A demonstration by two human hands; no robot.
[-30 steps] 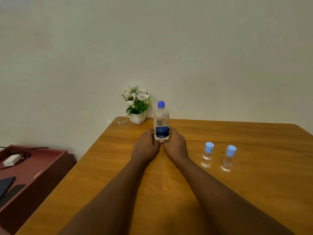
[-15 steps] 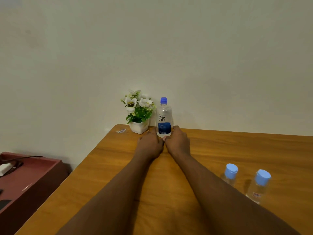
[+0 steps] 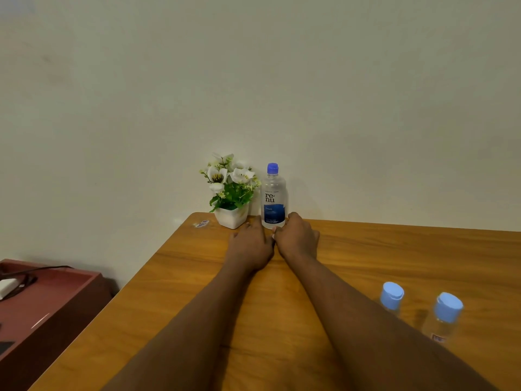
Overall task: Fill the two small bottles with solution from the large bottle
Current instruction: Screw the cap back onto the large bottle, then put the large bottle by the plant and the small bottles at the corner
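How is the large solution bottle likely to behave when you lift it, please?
Tall and narrow, the large bottle may tip if pushed high up. Its smooth, clear plastic could be slippery to grip.

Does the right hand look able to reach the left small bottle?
Likely yes, once it lets go of the large bottle: only bare table lies between the right hand and that small bottle beside its forearm.

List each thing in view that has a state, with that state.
Large bottle: upright, blue cap on.
Left small bottle: upright, cap on.
Right small bottle: upright, cap on.
Left hand: fingers straight, touching the large bottle's base.
Right hand: against the base's other side; grip unclear.
Flower pot: upright.
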